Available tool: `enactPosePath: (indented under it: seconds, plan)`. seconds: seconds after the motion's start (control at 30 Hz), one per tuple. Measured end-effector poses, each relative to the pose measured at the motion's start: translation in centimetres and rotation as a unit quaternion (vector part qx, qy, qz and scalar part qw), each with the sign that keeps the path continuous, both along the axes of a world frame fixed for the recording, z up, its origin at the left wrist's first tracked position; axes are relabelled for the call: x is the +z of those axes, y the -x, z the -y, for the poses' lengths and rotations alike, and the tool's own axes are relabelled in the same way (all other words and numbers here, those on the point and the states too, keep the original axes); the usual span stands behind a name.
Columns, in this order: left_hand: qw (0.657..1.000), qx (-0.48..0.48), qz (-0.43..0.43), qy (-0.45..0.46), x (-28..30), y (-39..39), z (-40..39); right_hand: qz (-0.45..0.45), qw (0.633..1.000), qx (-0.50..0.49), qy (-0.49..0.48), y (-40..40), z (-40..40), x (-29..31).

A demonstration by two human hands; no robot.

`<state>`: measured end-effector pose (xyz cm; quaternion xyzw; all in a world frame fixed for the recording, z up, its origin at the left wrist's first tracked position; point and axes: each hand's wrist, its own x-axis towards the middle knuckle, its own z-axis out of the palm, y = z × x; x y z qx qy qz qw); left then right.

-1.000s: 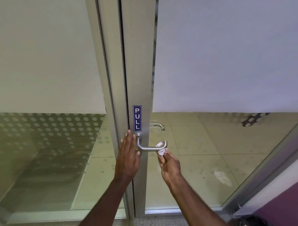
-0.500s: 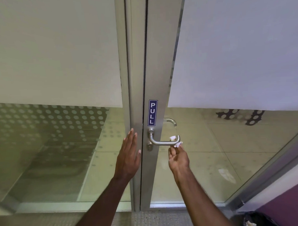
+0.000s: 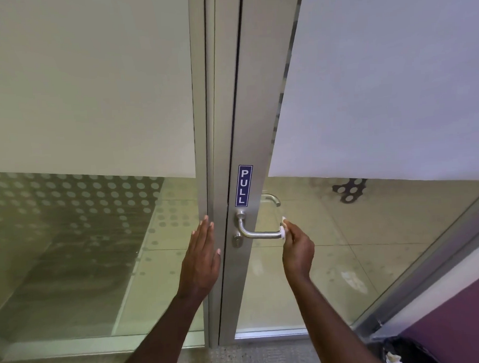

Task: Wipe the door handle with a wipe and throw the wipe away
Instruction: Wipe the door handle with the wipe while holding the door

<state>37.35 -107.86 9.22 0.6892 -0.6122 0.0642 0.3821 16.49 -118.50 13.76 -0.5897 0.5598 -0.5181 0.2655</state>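
Note:
A silver lever door handle (image 3: 258, 234) sticks out to the right from the metal door frame, under a blue PULL sign (image 3: 243, 185). My right hand (image 3: 297, 247) pinches a small white wipe (image 3: 283, 228) against the free right end of the handle. My left hand (image 3: 202, 258) lies flat with fingers together and extended on the frame post left of the handle, holding nothing.
The glass door (image 3: 345, 231) and the glass panel (image 3: 84, 243) to its left are frosted above and clear below. A second handle (image 3: 272, 199) shows through the glass. A black bin (image 3: 405, 352) with white scraps stands at the bottom right by a purple wall (image 3: 458, 309).
The view has shifted, so the door sits further right in the frame. My right hand slid the wipe out along the handle to its right end. My left hand stays on the frame.

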Motion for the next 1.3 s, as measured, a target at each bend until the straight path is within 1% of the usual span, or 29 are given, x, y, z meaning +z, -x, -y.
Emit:
enactPosePath:
  seconds: [0.03, 0.1, 0.17, 0.2, 0.33, 0.4, 0.5, 0.53, 0.57, 0.63, 0.67, 0.73, 0.8, 0.87, 0.97, 1.03, 1.07, 1.1, 1.17, 1.2, 1.23, 1.27, 1.3]
  plan:
    - [1.000, -0.003, -0.001, 0.004, -0.1, 0.1, 0.2, -0.069, 0.997, 0.013, 0.037, 0.5, -0.3, -0.4]
    - [1.000, -0.011, -0.004, 0.009, -0.2, 0.4, 0.7, -0.173, 0.978, 0.057, 0.099, 1.1, -0.8, -1.1]
    - [1.000, -0.020, -0.002, 0.015, -0.1, 0.7, 1.3, -0.237, 0.957, 0.094, 0.139, 1.5, -0.7, -1.2]
    - [1.000, -0.025, 0.002, 0.018, 0.0, 0.8, 1.6, -0.242, 0.956, 0.094, 0.134, 1.6, -0.3, -0.9]
    - [0.999, -0.037, 0.007, 0.028, 0.2, 1.4, 2.1, -0.203, 0.976, 0.058, 0.050, 2.5, 1.4, 0.1]
    - [0.999, -0.037, 0.002, 0.032, 0.1, 1.2, 2.1, -0.185, 0.977, 0.079, 0.075, 2.7, 0.5, -0.5]
    - [0.999, -0.030, 0.000, 0.028, -0.1, 1.1, 2.2, -0.202, 0.957, 0.132, 0.160, 2.3, -1.8, -2.1]
    - [0.999, -0.027, 0.001, 0.024, -0.2, 1.1, 2.3, -0.202, 0.954, 0.135, 0.173, 2.1, -1.7, -2.2]
    - [0.999, -0.026, 0.002, 0.020, -0.3, 1.2, 2.3, -0.190, 0.960, 0.128, 0.163, 1.8, -1.4, -1.9]
    - [0.999, -0.030, 0.003, 0.015, -0.5, 1.4, 2.3, -0.153, 0.978, 0.092, 0.105, 1.7, -0.6, -0.7]
    - [0.999, -0.032, 0.002, 0.015, -0.5, 1.5, 2.3, -0.146, 0.982, 0.083, 0.091, 1.8, -0.3, -0.4]
    - [0.999, -0.033, 0.002, 0.014, -0.7, 1.6, 2.3, -0.177, 0.973, 0.102, 0.108, 2.1, -0.3, -0.4]
    - [0.999, -0.030, 0.005, 0.013, -0.8, 1.5, 2.2, -0.255, 0.945, 0.126, 0.163, 2.3, -0.7, -1.2]
    - [1.000, -0.022, 0.004, 0.008, -0.8, 1.2, 2.1, -0.323, 0.924, 0.107, 0.175, 2.2, -0.5, -1.0]
    - [1.000, -0.019, -0.009, 0.000, -0.9, 1.1, 2.0, -0.369, 0.921, 0.069, 0.106, 1.4, 1.6, 1.1]
    - [1.000, -0.024, -0.015, 0.006, -0.9, 1.3, 2.0, -0.395, 0.914, 0.076, 0.046, 1.1, 3.1, 2.2]
    - [1.000, -0.024, -0.018, 0.008, -0.9, 1.3, 2.1, -0.379, 0.922, 0.081, 0.015, 1.0, 3.7, 2.5]
    - [0.999, -0.023, -0.019, 0.011, -0.9, 1.4, 2.2, -0.326, 0.941, 0.087, -0.017, 1.0, 4.2, 2.6]
    - [0.999, -0.020, -0.020, 0.014, -0.8, 1.6, 2.4, -0.155, 0.979, 0.100, -0.088, 1.0, 4.9, 2.5]
    - [1.000, -0.019, -0.019, 0.015, -0.8, 1.7, 2.5, -0.061, 0.984, 0.103, -0.131, 0.9, 5.1, 2.4]
    - [1.000, -0.019, -0.017, 0.015, -0.8, 1.7, 2.6, 0.045, 0.977, 0.105, -0.181, 0.9, 5.2, 2.4]
    - [1.000, -0.018, -0.014, 0.015, -0.7, 1.8, 2.6, 0.159, 0.953, 0.110, -0.234, 0.9, 5.3, 2.2]
    - [1.000, -0.019, -0.013, 0.014, -0.7, 1.8, 2.7, 0.274, 0.911, 0.116, -0.287, 0.9, 4.9, 2.1]
